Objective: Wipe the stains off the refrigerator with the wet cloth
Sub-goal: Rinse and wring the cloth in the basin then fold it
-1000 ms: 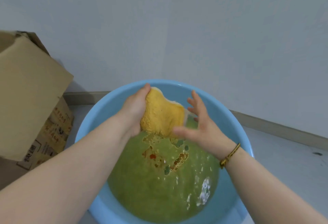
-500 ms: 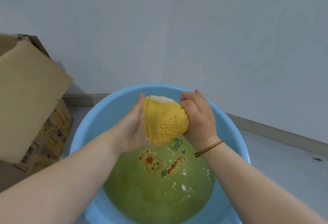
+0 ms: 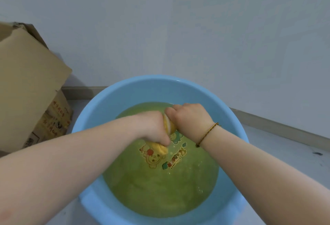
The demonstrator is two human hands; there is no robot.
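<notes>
Cloth (image 3: 169, 128) sits twisted into a tight yellow roll between both fists, above the middle of a round blue basin (image 3: 100, 112). From my seat I read the left hand (image 3: 153, 129) as clenched round the nearer, lower part of the roll, knuckles up. A fluffy yellow end pokes out beneath it, just over the water (image 3: 160, 192). The right hand (image 3: 192, 119) is clenched round the farther, upper part, so only a narrow band of yellow and white cloth shows between the two. The fists sit just beside each other, nearly touching. A thin braided bracelet (image 3: 207, 133) circles the right wrist. The water is a cloudy green-yellow and fills the lower part of the basin. Through it I make out a cartoon print (image 3: 154, 159) on the bottom, right under the hands, with lettering I cannot read. I cannot tell whether the cloth's lower end touches the surface. The basin stands on a pale floor (image 3: 289, 155) close to a plain light wall (image 3: 178, 28), with a grey skirting strip (image 3: 278, 129) running along the join. To the left, an open brown cardboard box (image 3: 26, 85) with printed sides stands near the basin.
</notes>
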